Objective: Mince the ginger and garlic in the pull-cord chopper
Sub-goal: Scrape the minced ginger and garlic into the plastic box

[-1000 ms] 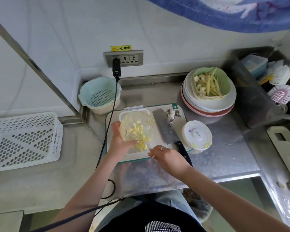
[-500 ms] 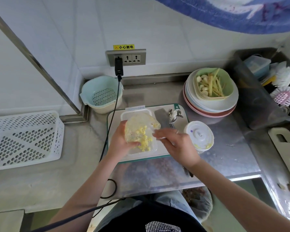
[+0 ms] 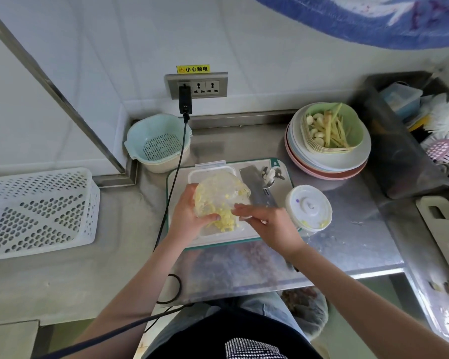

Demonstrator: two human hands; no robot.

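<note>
My left hand [image 3: 189, 216] grips the clear chopper bowl [image 3: 218, 193], tilted on its side over a clear rectangular container [image 3: 210, 173] on the cutting board [image 3: 287, 182]. Yellow minced ginger and garlic [image 3: 226, 222] lies at the bowl's mouth and in the container below. My right hand [image 3: 267, 224] reaches in from the right, its straight fingertips touching the bowl's rim. The white pull-cord lid [image 3: 309, 207] sits on the counter to the right, flecked with mince. The blade unit [image 3: 270, 174] lies at the board's far right corner. A green bowl [image 3: 353, 125] holds garlic cloves and ginger strips.
A cleaver [image 3: 252, 182] lies on the board beside the container. Stacked plates [image 3: 327, 167] sit under the green bowl. A pale blue colander [image 3: 156, 143] stands at the back, a white basket [image 3: 36, 211] at left. A black cable [image 3: 179, 156] hangs from the socket. A grey bin [image 3: 405, 141] holds brushes.
My right hand has come up from near the cleaver handle to the bowl's rim. My left hand has tipped the bowl further, and more mince lies in the container.
</note>
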